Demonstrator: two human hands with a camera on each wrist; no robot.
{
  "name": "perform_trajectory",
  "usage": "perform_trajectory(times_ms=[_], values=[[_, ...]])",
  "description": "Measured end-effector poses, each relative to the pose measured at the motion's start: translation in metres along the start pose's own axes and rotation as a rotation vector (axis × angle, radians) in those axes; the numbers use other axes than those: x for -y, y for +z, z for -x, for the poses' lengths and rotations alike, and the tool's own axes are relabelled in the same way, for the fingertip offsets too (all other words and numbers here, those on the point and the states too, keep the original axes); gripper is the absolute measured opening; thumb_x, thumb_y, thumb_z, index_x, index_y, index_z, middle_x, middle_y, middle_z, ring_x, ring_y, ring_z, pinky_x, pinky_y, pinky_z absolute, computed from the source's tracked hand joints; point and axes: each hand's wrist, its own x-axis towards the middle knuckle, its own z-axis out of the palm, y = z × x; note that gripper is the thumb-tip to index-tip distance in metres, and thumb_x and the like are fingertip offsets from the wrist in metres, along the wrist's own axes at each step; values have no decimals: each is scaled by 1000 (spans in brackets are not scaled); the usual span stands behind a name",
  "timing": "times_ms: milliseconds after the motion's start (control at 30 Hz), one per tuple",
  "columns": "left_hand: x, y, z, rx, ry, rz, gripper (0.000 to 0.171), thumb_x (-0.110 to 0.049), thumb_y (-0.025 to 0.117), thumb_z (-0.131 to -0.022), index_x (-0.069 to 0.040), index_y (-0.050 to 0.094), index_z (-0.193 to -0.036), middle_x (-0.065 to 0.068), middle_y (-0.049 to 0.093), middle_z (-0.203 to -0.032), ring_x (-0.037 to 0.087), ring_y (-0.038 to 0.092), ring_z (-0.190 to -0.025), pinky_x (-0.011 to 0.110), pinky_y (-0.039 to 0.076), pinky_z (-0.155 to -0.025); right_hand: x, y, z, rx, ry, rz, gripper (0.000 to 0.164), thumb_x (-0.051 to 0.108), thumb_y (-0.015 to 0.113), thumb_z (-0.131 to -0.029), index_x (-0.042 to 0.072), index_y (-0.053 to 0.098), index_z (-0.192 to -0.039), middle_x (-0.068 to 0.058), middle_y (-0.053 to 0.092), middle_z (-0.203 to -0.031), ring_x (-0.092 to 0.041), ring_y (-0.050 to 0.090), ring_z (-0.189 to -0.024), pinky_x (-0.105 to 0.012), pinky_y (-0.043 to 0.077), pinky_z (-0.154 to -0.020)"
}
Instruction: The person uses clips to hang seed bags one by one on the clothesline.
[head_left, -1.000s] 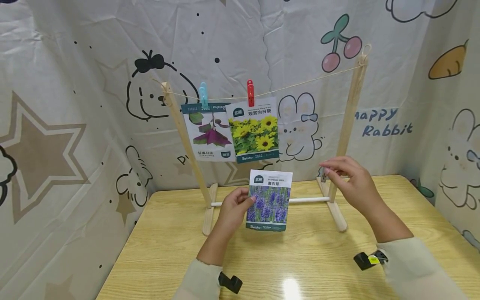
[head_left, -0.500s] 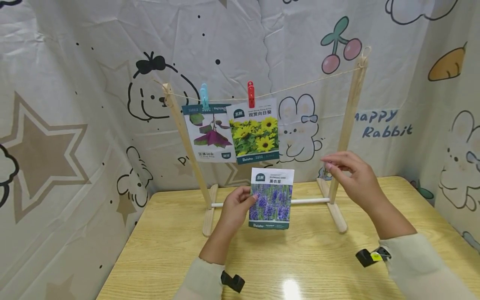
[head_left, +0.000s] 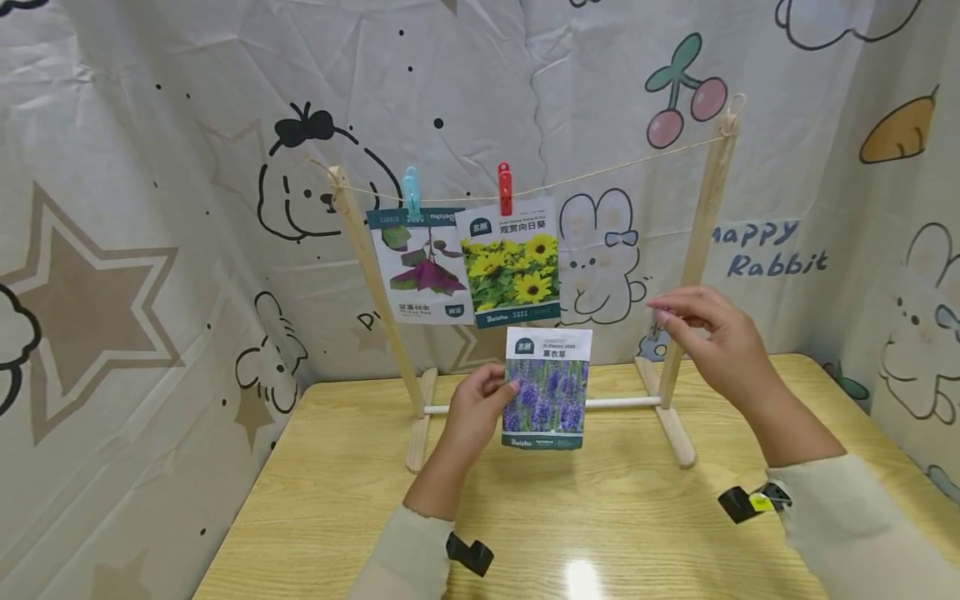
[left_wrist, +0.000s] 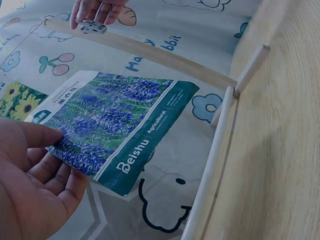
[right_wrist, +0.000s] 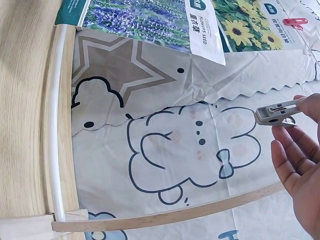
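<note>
My left hand [head_left: 474, 410] pinches the left edge of a lavender seed packet [head_left: 546, 396], thumb in front. The packet is upright above the table, below the string, its printed front toward the head camera. To the right, my right hand [head_left: 716, 346] holds a grey clothespin [right_wrist: 275, 114] between thumb and fingers, apart from the packet. On the string [head_left: 622, 160] hang two more packets: a purple-leaf packet [head_left: 422, 279], upside down, under a light blue clothespin [head_left: 412, 193], and a sunflower packet [head_left: 512, 271] under a red clothespin [head_left: 505, 190].
The string is tied between a left wooden post [head_left: 372, 283] and a right wooden post [head_left: 703, 225]. A white rod [head_left: 622, 403] joins their feet on the wood-grain table [head_left: 600, 517]. A printed cloth [head_left: 480, 75] hangs close behind the stand.
The left hand has lifted the lavender packet slightly and shifted it a little right. My right hand has risen with the grey clothespin. The hanging packets stay in place.
</note>
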Motion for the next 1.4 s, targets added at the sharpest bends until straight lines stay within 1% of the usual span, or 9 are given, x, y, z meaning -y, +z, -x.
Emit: perform_trajectory(times_ms=[133, 333, 433, 700, 767, 900, 1067, 1300, 1400], values=[[-3, 0, -2, -2, -9, -2, 28, -20, 67, -98, -8, 64, -122, 9, 70, -104, 14, 60, -87, 30, 50, -75, 2, -2, -3, 2, -14, -7, 21, 9, 63, -100, 11, 73, -118, 16, 61, -114, 6, 54, -101, -3, 41, -86], [-7, 0, -5, -12, -13, -3, 21, -19, 68, -97, -10, 66, -117, 5, 68, -97, 14, 57, -82, 28, 46, -66, 4, -6, -6, 19, -8, 13, 21, 11, 62, -101, 13, 73, -118, 8, 61, -116, 5, 53, -102, -2, 41, -88], [-9, 1, -6, -14, -12, -6, 20, -18, 67, -97, -10, 67, -116, 4, 68, -96, 14, 58, -81, 28, 46, -65, 4, -7, -7, 19, -13, 23, 21, 11, 62, -101, 12, 73, -118, 6, 62, -116, 5, 52, -102, -2, 40, -87], [-12, 4, -9, -6, 8, 11, 22, -18, 68, -97, -9, 66, -117, 6, 70, -99, 14, 59, -84, 27, 49, -66, 10, -13, -15, 13, -19, 64, 22, 13, 62, -101, 11, 73, -120, 0, 62, -118, 7, 50, -103, 0, 38, -87], [-13, 4, -10, -7, 21, 7, 23, -18, 68, -97, -8, 66, -118, 8, 70, -100, 14, 60, -85, 27, 49, -68, 12, -15, -18, 14, -7, 64, 22, 14, 61, -101, 12, 73, -120, 0, 62, -118, 6, 50, -103, 1, 39, -87], [-16, 4, -10, -5, 16, -3, 22, -18, 67, -98, -10, 66, -119, 7, 69, -102, 14, 61, -89, 27, 50, -74, 15, -19, -23, 19, -1, 62, 21, 14, 61, -101, 12, 73, -119, 1, 61, -117, 5, 51, -103, 0, 39, -87], [-17, 4, -10, 4, 9, 0, 20, -19, 66, -99, -12, 66, -118, 6, 69, -104, 15, 63, -93, 29, 52, -80, 16, -21, -28, 14, -36, 68, 21, 13, 61, -101, 10, 73, -118, 1, 61, -116, 6, 51, -102, 0, 40, -87], [-19, 4, -12, 12, 29, 11, 19, -17, 65, -99, -9, 66, -116, 7, 70, -102, 14, 62, -90, 28, 51, -77, 19, -22, -34, 7, -79, 86, 21, 12, 62, -101, 8, 73, -119, -2, 62, -117, 7, 48, -103, 0, 38, -88], [-21, 3, -13, 15, 37, 10, 20, -17, 64, -100, -9, 65, -118, 7, 70, -102, 13, 61, -90, 28, 50, -77, 21, -22, -38, 0, -96, 98, 21, 11, 62, -100, 7, 73, -118, -1, 63, -116, 8, 48, -102, 0, 38, -87]])
